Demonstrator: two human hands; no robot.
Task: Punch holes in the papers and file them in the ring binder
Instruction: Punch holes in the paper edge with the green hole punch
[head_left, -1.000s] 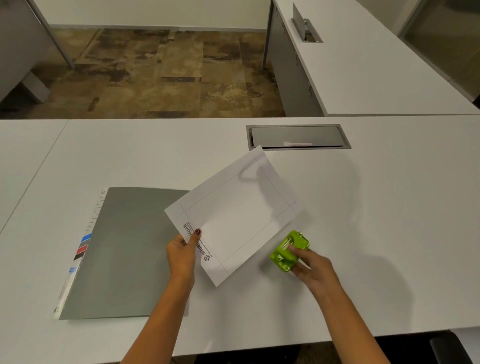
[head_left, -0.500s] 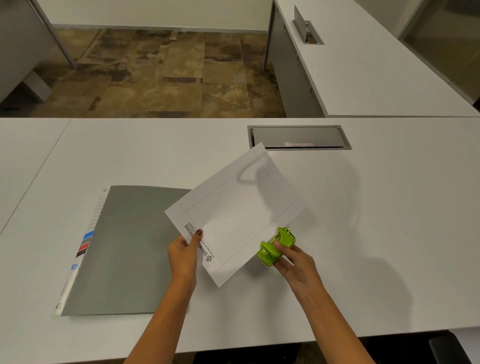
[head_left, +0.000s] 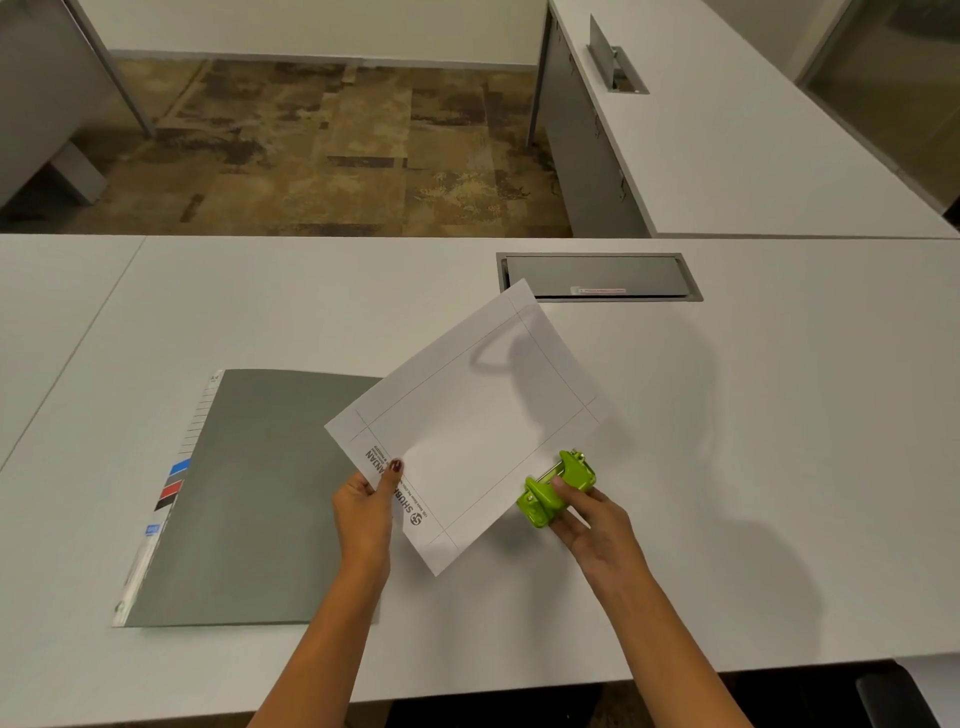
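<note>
I pinch the paper sheet (head_left: 467, 421) above the worktop (head_left: 779, 415) in my left hand (head_left: 366, 512), my right hand (head_left: 587, 519) clamps the green hole punch (head_left: 558, 491) against its edge; no holes visible, grey ring binder (head_left: 260, 493) shut, filing undone.

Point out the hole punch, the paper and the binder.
hole punch (head_left: 566, 486): head view, on its green top, above the right hand's fingers.
paper (head_left: 467, 415): head view, blank middle of the sheet.
binder (head_left: 260, 493): head view, middle of its closed grey cover.
</note>
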